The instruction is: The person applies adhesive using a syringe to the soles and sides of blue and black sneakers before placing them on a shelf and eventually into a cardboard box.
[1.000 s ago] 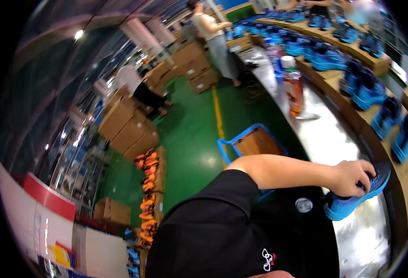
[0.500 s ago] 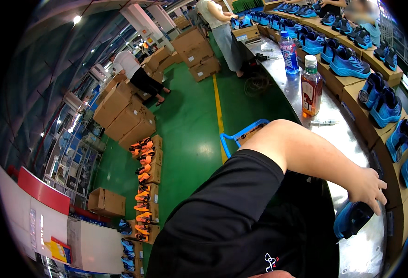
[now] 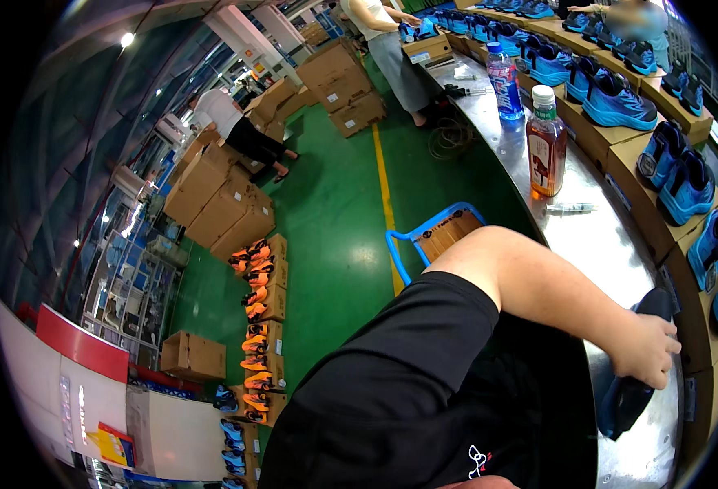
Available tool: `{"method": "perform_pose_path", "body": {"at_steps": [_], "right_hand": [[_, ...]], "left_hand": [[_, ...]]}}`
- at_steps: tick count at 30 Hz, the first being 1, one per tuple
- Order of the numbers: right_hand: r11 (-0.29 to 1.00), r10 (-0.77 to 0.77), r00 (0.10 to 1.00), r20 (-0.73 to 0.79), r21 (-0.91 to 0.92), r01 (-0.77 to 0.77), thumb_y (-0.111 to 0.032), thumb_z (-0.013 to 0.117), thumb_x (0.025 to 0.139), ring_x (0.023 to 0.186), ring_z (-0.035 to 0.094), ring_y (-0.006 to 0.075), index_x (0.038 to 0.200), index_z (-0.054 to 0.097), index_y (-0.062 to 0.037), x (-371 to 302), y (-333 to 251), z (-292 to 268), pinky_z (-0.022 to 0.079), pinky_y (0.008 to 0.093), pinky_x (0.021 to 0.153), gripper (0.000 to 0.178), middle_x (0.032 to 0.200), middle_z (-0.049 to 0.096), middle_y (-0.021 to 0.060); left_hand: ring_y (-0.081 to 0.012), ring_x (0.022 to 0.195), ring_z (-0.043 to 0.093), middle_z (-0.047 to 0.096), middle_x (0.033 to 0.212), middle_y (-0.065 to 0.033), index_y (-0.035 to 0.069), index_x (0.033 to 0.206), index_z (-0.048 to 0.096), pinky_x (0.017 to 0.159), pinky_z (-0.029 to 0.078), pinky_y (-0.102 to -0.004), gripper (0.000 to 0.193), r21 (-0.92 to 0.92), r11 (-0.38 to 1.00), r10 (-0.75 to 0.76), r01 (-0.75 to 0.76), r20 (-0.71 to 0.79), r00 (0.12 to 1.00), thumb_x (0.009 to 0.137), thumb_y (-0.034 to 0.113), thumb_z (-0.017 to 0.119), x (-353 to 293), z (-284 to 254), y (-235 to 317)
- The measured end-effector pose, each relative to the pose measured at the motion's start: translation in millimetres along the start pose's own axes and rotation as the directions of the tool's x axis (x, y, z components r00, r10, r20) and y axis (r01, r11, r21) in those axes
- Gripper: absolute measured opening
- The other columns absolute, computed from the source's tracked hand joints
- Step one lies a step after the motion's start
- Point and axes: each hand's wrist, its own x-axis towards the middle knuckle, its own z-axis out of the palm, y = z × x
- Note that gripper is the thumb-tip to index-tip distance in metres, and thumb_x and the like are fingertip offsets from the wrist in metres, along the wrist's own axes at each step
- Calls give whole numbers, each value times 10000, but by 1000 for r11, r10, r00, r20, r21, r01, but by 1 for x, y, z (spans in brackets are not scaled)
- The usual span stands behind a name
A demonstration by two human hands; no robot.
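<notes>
My left hand (image 3: 646,352) reaches across to the right and is wrapped round the middle of a dark shoe (image 3: 626,406) above the metal tabletop. One end of the shoe shows above my fingers and the other below them; the grip hides its middle. No part of my right hand shows. Up the bench from my forearm stand a bottle of amber drink (image 3: 545,151) with a white cap and a bottle of blue drink (image 3: 504,81). A clear syringe-like tube (image 3: 571,209) lies by the amber bottle.
Blue sneakers (image 3: 616,102) on cardboard boxes line the bench's far side. A blue-framed stool (image 3: 448,232) stands by my elbow. One person (image 3: 379,49) works farther up the bench; another (image 3: 232,122) is beside stacked cartons (image 3: 220,204). Orange shoes (image 3: 257,363) form a row on the left.
My left hand has moved slightly down and its fingers have closed round the shoe. The shoe has turned and now looks darker. More of the stool shows beside my arm.
</notes>
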Motion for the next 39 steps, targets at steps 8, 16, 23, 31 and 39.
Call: {"method": "perform_pose_path", "body": {"at_steps": [8, 16, 23, 31, 39], "right_hand": [[999, -9, 998, -58, 46, 12, -469, 804, 697, 1117, 458, 330, 1482, 153, -19, 4, 35, 6, 405, 418, 952, 1116, 1372, 362, 211], [772, 159, 971, -178, 635, -9, -668, 844, 468, 823, 484, 125, 1416, 241, -50, 16, -58, 15, 405, 237, 639, 1282, 1193, 465, 120], [257, -300, 953, 47, 966, 33, -693, 809, 496, 834, 503, 221, 1384, 291, -102, 77, -112, 33, 405, 331, 650, 1186, 1092, 509, 226], [251, -357, 912, 201, 961, -114, -739, 749, 560, 953, 546, 312, 1342, 327, -2, 136, -144, 58, 412, 339, 719, 1154, 1072, 519, 262], [304, -320, 917, 239, 942, -140, -793, 704, 554, 927, 556, 305, 1321, 360, -2, 149, -141, 67, 413, 334, 719, 1154, 1023, 536, 255]], "left_hand": [[-287, 841, 532, 535, 831, -86, 74, 877, 535, 860, 385, -485, 351, -264, 961, -48, -76, -433, 900, 585, 197, 685, 5, 7, 49], [-310, 1040, 559, 572, 1003, -131, 59, 1027, 543, 948, 435, -518, 293, -465, 863, -90, -197, -525, 846, 764, 175, 599, 1, 33, 40], [-252, 1010, 592, 601, 1056, -100, 103, 1006, 573, 931, 443, -388, 244, -574, 783, -153, -241, -552, 819, 771, 153, 610, 2, 33, 66], [-239, 1047, 584, 605, 1089, -79, 77, 1005, 552, 993, 402, -361, 204, -600, 751, -206, -275, -609, 766, 817, 157, 565, -13, 48, 71], [-220, 1039, 592, 626, 1073, -80, 68, 960, 547, 1011, 395, -347, 154, -609, 746, -260, -270, -639, 724, 838, 161, 530, -12, 55, 75]]}}
